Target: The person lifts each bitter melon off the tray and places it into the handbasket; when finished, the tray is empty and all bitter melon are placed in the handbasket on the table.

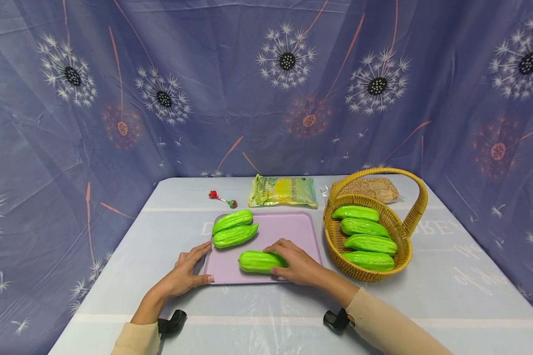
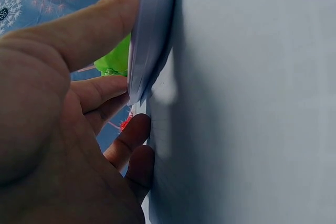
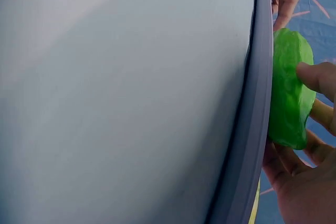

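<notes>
A pinkish-purple tray (image 1: 288, 227) lies on the table with three green ridged gourds on it. Two gourds (image 1: 235, 236) lie side by side at its left. The third gourd (image 1: 258, 262) lies near the tray's front edge, held by my right hand (image 1: 299, 264) with thumb and fingers around its right end; the right wrist view shows this gourd (image 3: 289, 87) against the thumb. My left hand (image 1: 182, 276) touches the tray's left edge, thumb at the front corner and fingers farther back; the left wrist view shows the thumb and fingertips on the rim (image 2: 149, 30).
Right of the tray stands a yellow wicker basket (image 1: 330, 236) with several green gourds and a tall handle. Behind the tray lie a green-yellow packet (image 1: 283, 191) and a red-and-green wrapped item (image 1: 223, 199). A clear bag of brown food (image 1: 373, 190) lies behind the basket.
</notes>
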The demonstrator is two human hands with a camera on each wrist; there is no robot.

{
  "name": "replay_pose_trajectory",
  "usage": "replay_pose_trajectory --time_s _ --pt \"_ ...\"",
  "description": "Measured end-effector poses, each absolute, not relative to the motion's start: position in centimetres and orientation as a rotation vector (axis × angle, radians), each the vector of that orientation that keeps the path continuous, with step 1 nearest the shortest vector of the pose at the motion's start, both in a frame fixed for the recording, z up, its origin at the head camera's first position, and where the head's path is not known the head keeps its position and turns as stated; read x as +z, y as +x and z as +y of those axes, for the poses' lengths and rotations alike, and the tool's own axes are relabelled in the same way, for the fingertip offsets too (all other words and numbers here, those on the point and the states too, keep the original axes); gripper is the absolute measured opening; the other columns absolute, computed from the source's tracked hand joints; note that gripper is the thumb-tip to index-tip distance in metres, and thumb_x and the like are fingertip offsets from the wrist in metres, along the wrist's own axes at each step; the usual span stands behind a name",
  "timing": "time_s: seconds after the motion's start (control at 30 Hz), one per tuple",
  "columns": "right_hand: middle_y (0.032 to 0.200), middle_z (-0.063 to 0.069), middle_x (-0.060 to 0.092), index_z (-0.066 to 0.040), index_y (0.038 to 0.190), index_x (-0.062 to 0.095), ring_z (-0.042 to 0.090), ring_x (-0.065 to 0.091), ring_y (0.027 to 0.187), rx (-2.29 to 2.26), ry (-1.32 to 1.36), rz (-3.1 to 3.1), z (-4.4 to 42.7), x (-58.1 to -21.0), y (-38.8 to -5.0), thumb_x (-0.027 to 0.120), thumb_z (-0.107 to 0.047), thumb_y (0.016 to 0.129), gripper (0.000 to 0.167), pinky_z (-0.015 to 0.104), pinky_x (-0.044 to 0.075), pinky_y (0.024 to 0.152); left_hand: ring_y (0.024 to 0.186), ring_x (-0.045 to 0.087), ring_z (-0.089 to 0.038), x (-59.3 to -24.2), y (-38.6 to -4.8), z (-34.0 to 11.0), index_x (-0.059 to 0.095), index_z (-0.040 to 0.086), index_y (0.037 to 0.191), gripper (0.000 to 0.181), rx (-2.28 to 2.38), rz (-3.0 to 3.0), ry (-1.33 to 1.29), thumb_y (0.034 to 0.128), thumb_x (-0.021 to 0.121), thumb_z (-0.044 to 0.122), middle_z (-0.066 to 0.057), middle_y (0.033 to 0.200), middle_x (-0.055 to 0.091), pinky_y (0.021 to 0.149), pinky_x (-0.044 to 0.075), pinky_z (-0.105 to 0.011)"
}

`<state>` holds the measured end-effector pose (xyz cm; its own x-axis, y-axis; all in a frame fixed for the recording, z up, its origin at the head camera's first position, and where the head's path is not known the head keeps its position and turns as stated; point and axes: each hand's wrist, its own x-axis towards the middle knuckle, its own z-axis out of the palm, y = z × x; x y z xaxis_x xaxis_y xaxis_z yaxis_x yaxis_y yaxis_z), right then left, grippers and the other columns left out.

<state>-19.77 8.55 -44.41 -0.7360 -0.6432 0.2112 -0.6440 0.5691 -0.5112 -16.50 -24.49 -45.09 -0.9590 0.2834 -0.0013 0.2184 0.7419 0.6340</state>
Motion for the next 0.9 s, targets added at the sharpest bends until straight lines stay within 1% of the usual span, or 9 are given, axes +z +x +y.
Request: replay_pose_trajectory --time_s 0.27,0.47,0.57,0.67,0.8,0.9 --pt "0.119 -0.005 0.056 -0.028 0.130 0.053 0.010 0.052 0.109 0.951 1.195 -2.727 10.4 -44.7 -19.5 0.066 -0.026 0.087 0.044 0.037 0.045 0.091 0.113 0.033 -0.028 -45.1 -16.4 -24.5 0.036 0.008 0.145 0.084 1.021 2.836 0.402 0.0762 0.077 0.034 -0.010 0.152 0.032 0.088 0.028 -0.040" --pt "0.120 -0.006 0.055 -0.029 0.129 0.054 0.010 0.053 0.109 0.978 1.195 -2.745 11.2 -44.4 -19.3 0.063 -0.026 0.089 0.041 0.036 0.045 0.091 0.114 0.033 -0.027 -45.0 -16.5 -24.5 0.036 0.008 0.145 0.084 1.019 2.834 0.407 0.0760 0.077 0.034 -0.009 0.152 0.032 0.089 0.029 -0.042" --pt "0.121 -0.006 0.054 -0.030 0.130 0.053 0.010 0.052 0.110 0.965 1.175 -2.774 11.3 -44.3 -19.3 0.065 -0.027 0.089 0.043 0.036 0.045 0.090 0.114 0.033 -0.027 -45.0 -16.5 -24.5 0.036 0.009 0.145 0.084 1.016 2.839 0.405 0.0757 0.077 0.034 -0.008 0.152 0.032 0.090 0.029 -0.043" --pt "0.121 -0.006 0.052 -0.029 0.130 0.053 0.010 0.051 0.110 0.939 1.155 -2.793 11.2 -44.4 -19.3 0.068 -0.028 0.086 0.047 0.035 0.044 0.091 0.114 0.033 -0.027 -45.0 -16.5 -24.5 0.036 0.009 0.145 0.085 1.017 2.838 0.404 0.0756 0.077 0.035 -0.008 0.152 0.032 0.090 0.029 -0.042" --pt "0.120 -0.003 0.052 -0.021 0.129 0.055 0.012 0.049 0.110 0.875 1.159 -2.755 11.2 -44.6 -19.2 0.074 -0.026 0.080 0.052 0.035 0.044 0.091 0.114 0.033 -0.027 -45.1 -16.5 -24.6 0.036 0.009 0.146 0.085 1.017 2.831 0.401 0.0759 0.076 0.036 -0.008 0.153 0.031 0.089 0.028 -0.042" --pt "0.117 -0.001 0.052 -0.017 0.128 0.056 0.013 0.049 0.108 0.825 1.151 -2.729 11.2 -44.6 -19.2 0.075 -0.026 0.078 0.054 0.034 0.043 0.090 0.114 0.033 -0.027 -45.1 -16.5 -24.6 0.035 0.010 0.146 0.085 1.021 2.829 0.391 0.0760 0.076 0.036 -0.008 0.153 0.031 0.089 0.028 -0.041"
